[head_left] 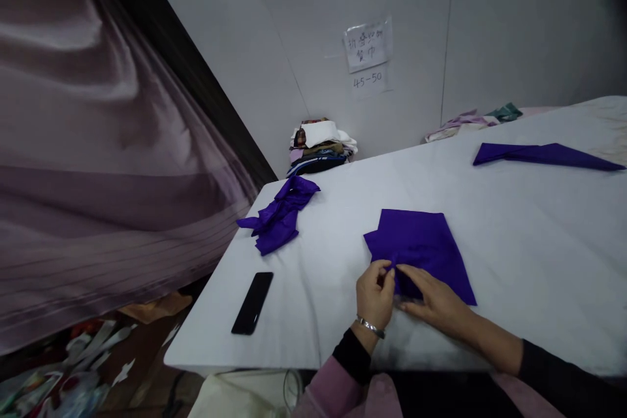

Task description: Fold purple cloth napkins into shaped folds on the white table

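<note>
A purple cloth (421,235) lies folded flat near the front of the white-covered table, with a pointed corner at its left side. My left hand (376,297) is closed in a pinch on a small raised bit at the cloth's near left edge. Close beside it, my right hand (435,300) grips the same near edge between thumb and fingers. The fingertips of both hands almost meet, and part of the edge is hidden under them.
A crumpled purple cloth (284,215) and a black phone (253,303) lie at left. A long folded purple cloth (543,153) rests at far right. Folded clothes (321,147) are piled by the wall. A pink curtain (108,144) hangs at left; bagged items (73,372) sit on the floor.
</note>
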Tool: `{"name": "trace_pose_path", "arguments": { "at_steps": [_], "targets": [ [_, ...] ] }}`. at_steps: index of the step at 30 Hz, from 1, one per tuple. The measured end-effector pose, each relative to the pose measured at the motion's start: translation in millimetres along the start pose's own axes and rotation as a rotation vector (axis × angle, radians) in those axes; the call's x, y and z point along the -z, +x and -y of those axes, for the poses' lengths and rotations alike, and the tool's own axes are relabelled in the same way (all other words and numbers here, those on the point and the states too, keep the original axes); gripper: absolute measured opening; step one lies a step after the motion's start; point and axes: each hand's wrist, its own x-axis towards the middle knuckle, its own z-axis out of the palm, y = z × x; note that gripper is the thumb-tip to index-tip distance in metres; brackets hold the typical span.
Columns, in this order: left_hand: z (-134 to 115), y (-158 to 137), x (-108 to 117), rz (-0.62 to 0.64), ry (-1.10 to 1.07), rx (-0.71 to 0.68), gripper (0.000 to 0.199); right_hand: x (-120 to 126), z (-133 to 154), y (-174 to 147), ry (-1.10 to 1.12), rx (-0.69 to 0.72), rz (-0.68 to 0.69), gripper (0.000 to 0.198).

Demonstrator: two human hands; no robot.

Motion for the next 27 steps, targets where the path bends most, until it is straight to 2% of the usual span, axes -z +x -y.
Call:
{"name": "trace_pose_path", "arguments": {
  "at_steps": [5,8,11,14,17,22,27],
  "targets": [
    [-4.2,-0.2,-16.8,-0.002,-0.184,0.073,0.018,-3.8,4.4,4.0,0.002,0.101,-0.115,0.031],
    [-5.5,1.9,-22.2,-0.022,-0.280,0.103,0.023,3.4,5.3,6.0,0.090,0.042,-0.099,0.017],
    [-6.5,2.5,-23.8,-0.061,-0.397,0.133,0.026,12.8,5.4,7.6,0.216,-0.086,-0.103,0.031],
    [-4.6,-0.7,-26.4,-0.058,-0.401,0.181,0.023,20.1,5.8,9.4,0.326,-0.215,-0.145,0.042],
    [-1.4,-5.3,-31.0,-0.002,-0.334,0.202,0.028,24.8,6.6,11.0,0.396,-0.296,-0.140,0.044],
    [-1.4,-8.3,-37.0,0.045,-0.229,0.185,0.044,26.7,4.7,9.9,0.415,-0.343,-0.120,0.041],
    [3.8,-0.8,-36.7,0.066,-0.249,0.197,0.018,32.6,-2.6,10.4,0.489,-0.409,-0.107,0.040]
  ]
}}
